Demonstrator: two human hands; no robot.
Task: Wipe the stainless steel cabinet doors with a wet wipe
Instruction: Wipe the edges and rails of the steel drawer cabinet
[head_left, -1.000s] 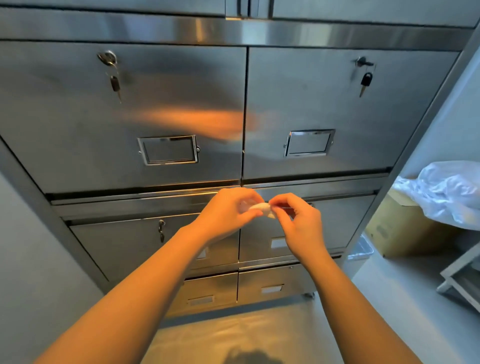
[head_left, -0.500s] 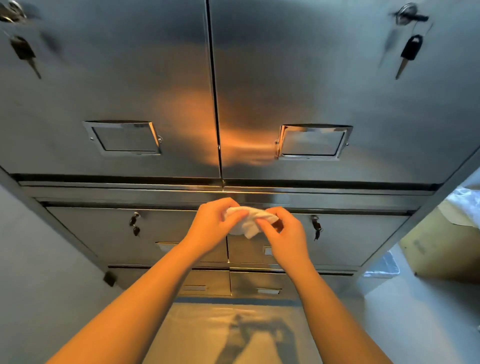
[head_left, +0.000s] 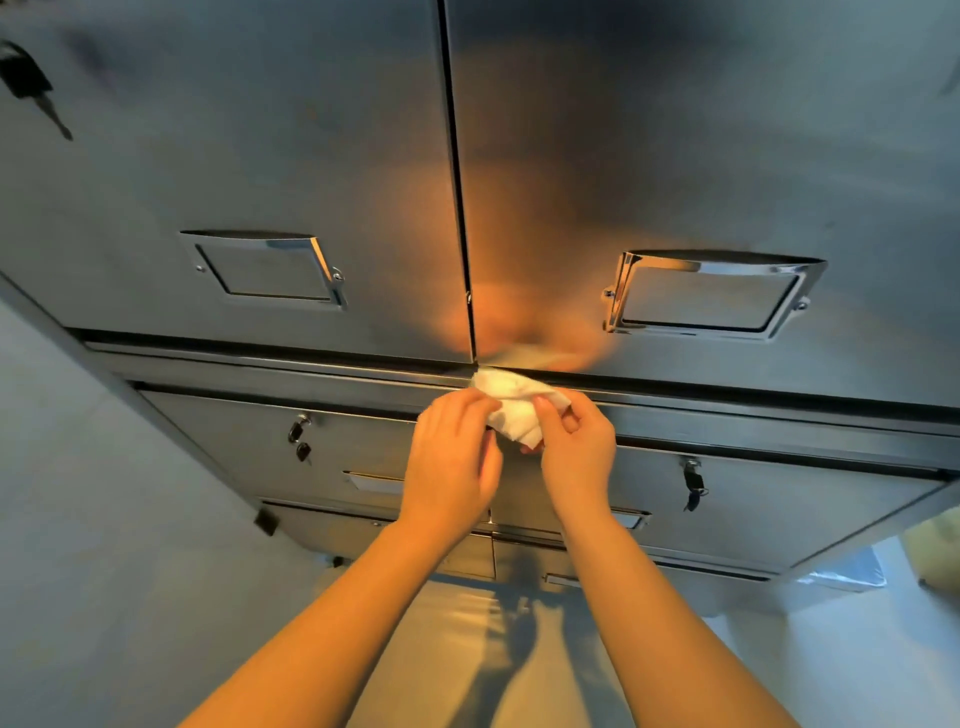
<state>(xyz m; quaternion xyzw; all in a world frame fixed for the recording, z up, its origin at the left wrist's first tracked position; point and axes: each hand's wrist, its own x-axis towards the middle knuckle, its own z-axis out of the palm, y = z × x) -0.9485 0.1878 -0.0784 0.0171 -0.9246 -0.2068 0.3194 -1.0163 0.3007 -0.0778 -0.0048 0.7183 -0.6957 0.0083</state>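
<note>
A white wet wipe (head_left: 511, 408), partly unfolded and bunched, is held between both hands in front of the stainless steel cabinet. My left hand (head_left: 452, 462) pinches its left side and my right hand (head_left: 576, 447) pinches its right side. Behind and above them stand the upper left door (head_left: 234, 156) and the upper right door (head_left: 701, 156), each with a chrome label frame. The wipe's top edge sits level with the ledge under these doors; whether it touches the steel I cannot tell. Lower doors with keys in their locks lie behind my hands.
A key (head_left: 31, 88) hangs from the upper left door's lock. Keys (head_left: 300, 441) also hang on the lower left door and on the lower right door (head_left: 693, 486). A grey wall (head_left: 78, 519) flanks the cabinet on the left. A plastic-covered item (head_left: 847, 574) lies low right.
The view has closed in on the cabinet and tilted upward. Both hands have spread the small folded wipe wider and lifted it toward the ledge below the upper doors.
</note>
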